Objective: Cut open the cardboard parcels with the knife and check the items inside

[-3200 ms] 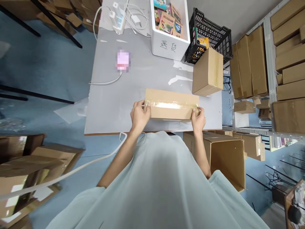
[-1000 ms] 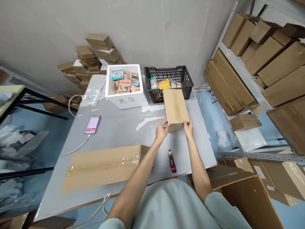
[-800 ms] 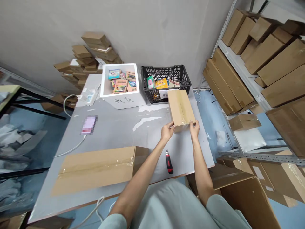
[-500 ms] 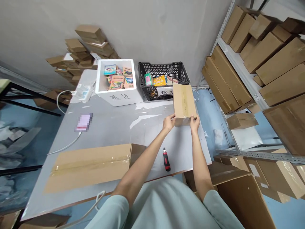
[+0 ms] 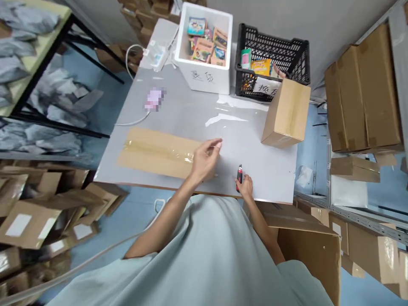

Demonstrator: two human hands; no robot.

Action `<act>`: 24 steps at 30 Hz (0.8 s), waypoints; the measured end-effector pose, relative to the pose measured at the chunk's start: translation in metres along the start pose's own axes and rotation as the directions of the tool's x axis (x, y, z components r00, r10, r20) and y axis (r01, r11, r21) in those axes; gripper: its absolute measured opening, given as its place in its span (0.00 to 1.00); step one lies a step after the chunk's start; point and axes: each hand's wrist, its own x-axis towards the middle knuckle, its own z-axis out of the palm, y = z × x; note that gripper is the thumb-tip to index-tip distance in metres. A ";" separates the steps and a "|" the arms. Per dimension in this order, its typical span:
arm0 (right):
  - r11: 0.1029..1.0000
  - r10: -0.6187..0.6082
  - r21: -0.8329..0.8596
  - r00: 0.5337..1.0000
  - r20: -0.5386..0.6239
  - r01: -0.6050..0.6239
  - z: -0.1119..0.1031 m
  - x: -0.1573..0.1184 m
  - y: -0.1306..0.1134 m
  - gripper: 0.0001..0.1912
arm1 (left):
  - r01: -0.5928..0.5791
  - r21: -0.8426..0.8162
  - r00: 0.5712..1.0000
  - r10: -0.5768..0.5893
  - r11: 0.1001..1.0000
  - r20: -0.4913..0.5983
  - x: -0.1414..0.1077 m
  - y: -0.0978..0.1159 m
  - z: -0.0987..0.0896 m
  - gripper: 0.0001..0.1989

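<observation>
My left hand [image 5: 206,160] hovers over the right end of a long taped cardboard box [image 5: 156,148], its fingers curved and nothing held between them. A red and black utility knife [image 5: 239,176] lies near the table's front edge with its blade end pointing away from me. Around its handle is my right hand [image 5: 245,186], thumb on the left side and fingers on the right. Farther right stands a smaller taped cardboard box [image 5: 288,112], with neither hand touching it.
A white foam box [image 5: 204,76] with small colourful packs stands at the back beside a black plastic crate [image 5: 272,55]. A phone [image 5: 154,99], blurred out, lies left with a cable. An open carton [image 5: 306,250] is below the table on the right. Shelving [image 5: 363,216] stands farther right.
Both hands have left the smaller box, which now sits at the table's right side. My right hand has come back to the utility knife, my left to the long box. The view has shifted.
</observation>
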 end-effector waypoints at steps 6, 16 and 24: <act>0.992 0.030 -0.126 0.999 -0.012 -0.032 0.016 -0.007 -0.019 0.24 | 0.001 0.266 0.962 0.071 0.964 -0.263 0.006 -0.068 -0.112 0.21; 0.986 -0.151 0.054 0.985 -0.085 0.156 -0.021 -0.028 -0.098 0.26 | 0.112 0.159 0.973 -0.075 0.981 -0.220 0.010 -0.179 -0.242 0.42; 0.881 -0.452 0.064 0.874 -0.179 0.468 -0.062 -0.081 -0.202 0.23 | 0.098 -0.121 0.992 -0.107 0.988 -0.069 -0.046 -0.200 -0.232 0.42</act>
